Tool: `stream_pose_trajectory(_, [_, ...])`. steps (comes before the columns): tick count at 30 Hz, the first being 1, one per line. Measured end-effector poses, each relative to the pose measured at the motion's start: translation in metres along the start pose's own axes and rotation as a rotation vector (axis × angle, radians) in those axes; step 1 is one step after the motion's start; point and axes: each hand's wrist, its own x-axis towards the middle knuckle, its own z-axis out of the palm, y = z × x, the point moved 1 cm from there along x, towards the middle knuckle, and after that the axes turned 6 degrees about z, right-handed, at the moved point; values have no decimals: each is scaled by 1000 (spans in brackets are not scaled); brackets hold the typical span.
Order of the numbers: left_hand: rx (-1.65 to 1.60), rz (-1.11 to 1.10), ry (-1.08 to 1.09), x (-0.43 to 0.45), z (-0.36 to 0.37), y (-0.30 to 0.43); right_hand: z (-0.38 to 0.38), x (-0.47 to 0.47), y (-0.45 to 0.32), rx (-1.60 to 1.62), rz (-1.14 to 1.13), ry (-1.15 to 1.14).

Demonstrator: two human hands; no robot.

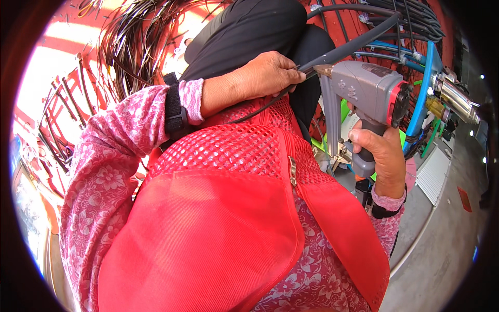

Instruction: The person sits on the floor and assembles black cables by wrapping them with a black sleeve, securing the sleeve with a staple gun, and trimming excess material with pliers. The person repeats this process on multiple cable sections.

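My left hand [275, 72] pinches a thin dark strip [269, 104] against the end of a dark grey rod or tube [343, 50], above my lap. In my right hand [380, 150] is the grip of a grey pneumatic stapler [362, 84] with a red-rimmed rear cap. Its nose points left and lies at the strip and tube, close beside my left fingertips. Whether the nose presses on them cannot be told. The long slanted magazine hangs down from the nose. Part of the strip passes under my left hand and is hidden.
A heap of dark strips [130, 43] lies on the red surface at the upper left. Several curved dark pieces [70, 99] lie farther left. At the upper right are bundled grey tubes [413, 23], a blue curved frame [421, 97] and a metal cylinder [456, 97].
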Motion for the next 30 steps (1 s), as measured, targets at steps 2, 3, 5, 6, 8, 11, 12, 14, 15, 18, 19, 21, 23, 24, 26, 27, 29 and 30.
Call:
stream_pose_trajectory(2, [-1,9,12,0,1,-1,2,-2,-4,7,25,-15])
stream_pose_trajectory(3, [11,13,11,0,1,-1,2,-3,-5,7,37,-15])
stream_pose_trajectory(5, [35,19,16,-1,1,-1,3,-4,-9,-22,15,1])
stream_pose_trajectory(6, [40,29,11,-1,1,-1,3,-4,-10,-44,-11,1])
stream_pose_trajectory(8, [49,42,17,-2,1,-1,3,-3,-12,-74,27,-20])
stream_pose_trajectory(11, [51,41,9,-3,0,-2,2,-2,-14,-110,29,-26])
stream_pose_trajectory(12, [59,38,5,-3,0,-3,2,-1,-15,-123,20,-20])
stream_pose_trajectory(14, [64,44,8,-3,1,-3,1,0,-19,-166,21,-29])
stream_pose_trajectory(15, [63,48,5,-3,1,-4,1,1,-20,-197,17,-24])
stream_pose_trajectory(18, [59,50,9,-3,1,-5,0,2,-24,-232,33,-26])
stream_pose_trajectory(19, [56,56,13,-3,1,-5,0,3,-25,-238,35,-39])
stream_pose_trajectory(21, [52,59,9,-3,1,-5,-1,4,-25,-269,25,-49])
stream_pose_trajectory(23, [57,52,0,-3,0,-4,-1,6,-22,-306,66,-44])
stream_pose_trajectory(24, [51,53,-11,-3,0,-4,-2,7,-20,-325,79,-40])
stream_pose_trajectory(26, [41,52,-19,-2,0,-2,-4,8,-16,-325,52,-48])
stream_pose_trajectory(27, [48,47,-11,-2,1,-2,-6,7,-14,-327,31,-44])
stream_pose_trajectory(29, [64,62,18,-1,0,-1,-6,5,-4,-216,-10,-21])
stream_pose_trajectory(30, [77,54,18,-1,-1,-1,-7,2,2,-166,-24,-5])
